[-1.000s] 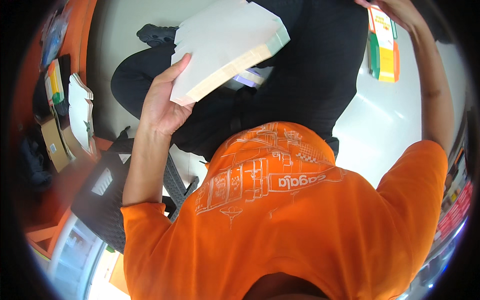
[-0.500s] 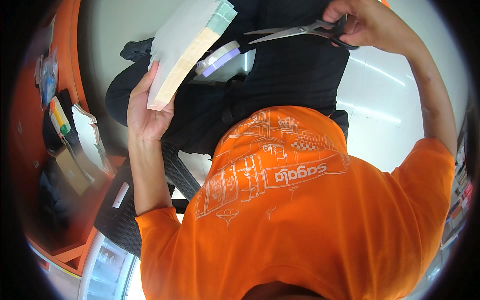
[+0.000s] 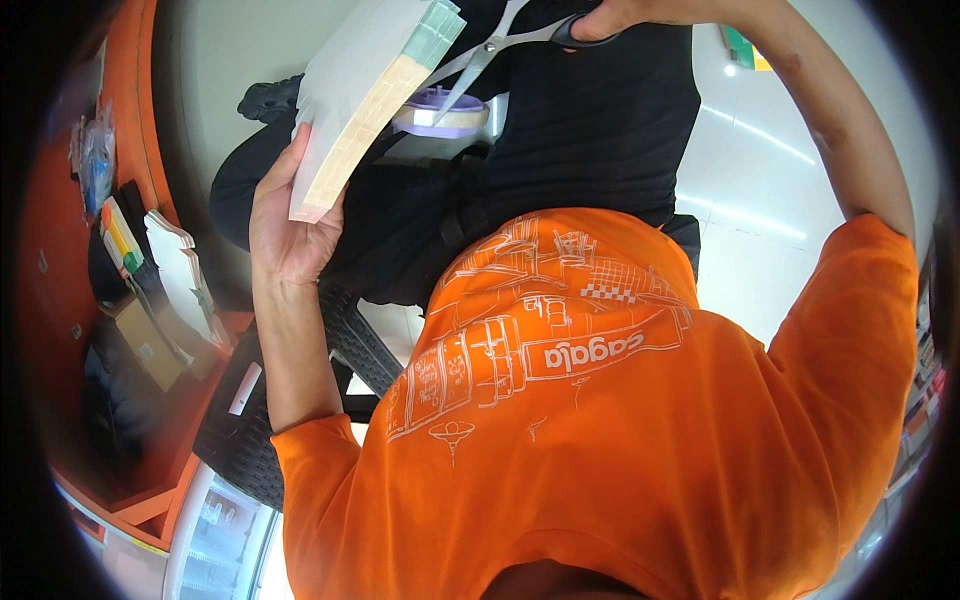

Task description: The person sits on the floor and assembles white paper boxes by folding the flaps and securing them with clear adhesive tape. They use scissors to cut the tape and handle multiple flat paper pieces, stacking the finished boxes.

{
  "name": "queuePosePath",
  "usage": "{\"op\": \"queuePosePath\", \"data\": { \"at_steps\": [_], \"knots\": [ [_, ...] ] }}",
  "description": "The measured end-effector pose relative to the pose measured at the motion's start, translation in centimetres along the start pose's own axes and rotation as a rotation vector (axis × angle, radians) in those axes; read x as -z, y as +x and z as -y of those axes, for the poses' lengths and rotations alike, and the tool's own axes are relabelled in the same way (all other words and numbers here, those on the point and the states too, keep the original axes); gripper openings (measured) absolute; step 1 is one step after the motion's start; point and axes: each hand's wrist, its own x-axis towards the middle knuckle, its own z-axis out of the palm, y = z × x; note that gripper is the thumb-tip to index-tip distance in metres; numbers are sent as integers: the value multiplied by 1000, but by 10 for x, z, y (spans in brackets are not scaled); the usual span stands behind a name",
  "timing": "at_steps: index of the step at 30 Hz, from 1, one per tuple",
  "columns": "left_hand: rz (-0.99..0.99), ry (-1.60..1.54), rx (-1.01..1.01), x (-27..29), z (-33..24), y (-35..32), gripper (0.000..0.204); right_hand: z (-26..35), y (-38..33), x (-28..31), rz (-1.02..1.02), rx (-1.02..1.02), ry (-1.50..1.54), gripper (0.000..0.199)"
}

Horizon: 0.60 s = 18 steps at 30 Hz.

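Note:
My left hand (image 3: pixel 290 225) grips the near end of a thick stack of paper (image 3: pixel 365 135), thumb on its pale face. Cream tape runs along the edge of the stack, with a green stretch at the far end. My right hand (image 3: pixel 625 14), partly cut off by the top edge, is closed on the dark handle of a pair of scissors (image 3: pixel 508 42). The blades are spread wide; one crosses in front of a tape roll with a purple core (image 3: pixel 455 122). That roll is beside the stack, above my dark trousers. Whether tape joins them is unclear.
To the left, an orange shelf unit (image 3: pixel 150 130) holds a plastic bag (image 3: pixel 97 170), a cardboard box (image 3: pixel 148 340) and papers. A black woven-look basket or seat (image 3: pixel 235 440) is below my left forearm. A green and yellow item (image 3: pixel 742 48) lies on the pale floor at upper right.
My right hand has moved left with the scissors, and the blades have spread wider, reaching the tape roll. The roll has turned. My left hand and the stack have barely moved.

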Motion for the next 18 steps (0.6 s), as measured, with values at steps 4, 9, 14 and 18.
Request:
{"op": "queuePosePath", "data": {
  "at_steps": [4,9,14,18],
  "knots": [
    [15,-20,10,1,0,0,33,3,8,-5,-36,29,-8,31],
    [-29,18,-31,2,1,1,33,12,12,-10,-42,67,9,28],
    [-43,45,-56,-1,3,3,32,19,16,-21,-49,6,-3,25],
    [-26,24,-39,3,1,3,33,27,19,-24,11,-90,-25,20]
  ]
}}
